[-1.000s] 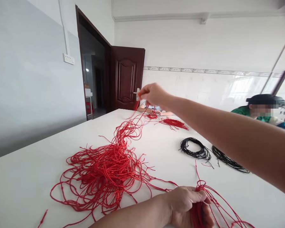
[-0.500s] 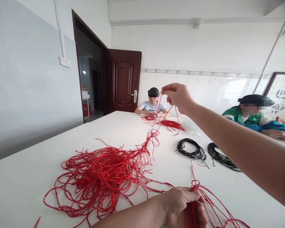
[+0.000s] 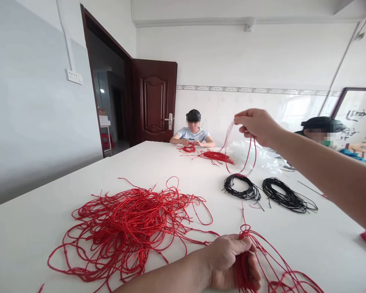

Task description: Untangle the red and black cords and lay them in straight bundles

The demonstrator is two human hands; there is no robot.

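Note:
Near the table's front, my left hand (image 3: 232,260) is closed around a bundle of red cords (image 3: 243,268); loose cord loops trail from it to the right. My right hand (image 3: 256,124) is raised over the far part of the table, thumb and forefinger pinched on a single red cord (image 3: 249,156). That cord hangs down in a loop, part of it blurred. To the left of my left hand lies a large tangled heap of red cords (image 3: 134,228), with a few ends reaching towards my wrist.
Two coils of black cord, a left one (image 3: 242,187) and a right one (image 3: 286,194), lie beyond my left hand. Clear plastic (image 3: 259,156) sits behind them. A co-worker (image 3: 193,132) handles red cords across the table, near another red bundle (image 3: 216,156). Another person (image 3: 321,130) sits at right.
My right hand has moved to the right, drawing the red cord free of the heap, so it now hangs clear. My left hand keeps its hold on the bundle. The view has shifted slightly.

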